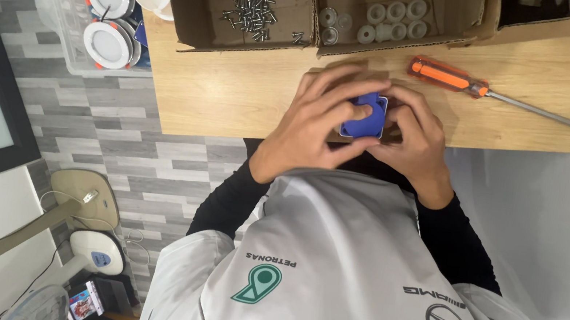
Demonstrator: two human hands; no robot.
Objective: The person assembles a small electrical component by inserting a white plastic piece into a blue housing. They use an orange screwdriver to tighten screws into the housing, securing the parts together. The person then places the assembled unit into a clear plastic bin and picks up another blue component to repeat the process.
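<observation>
A small blue plastic part (365,118) sits between both my hands, just above the near edge of a wooden table (220,93). My left hand (315,124) wraps it from the left, fingers curled over its top. My right hand (413,136) closes on it from the right, with the thumb under the part. Most of the part is hidden by my fingers. Black sleeves and a white shirt fill the lower part of the view.
An orange-handled screwdriver (457,78) lies right of my hands. Behind them is a cardboard box (194,12) with several loose screws (251,15) and several white round parts (384,20). A clear bin of round white lamps (105,19) stands left, over a grey tiled floor.
</observation>
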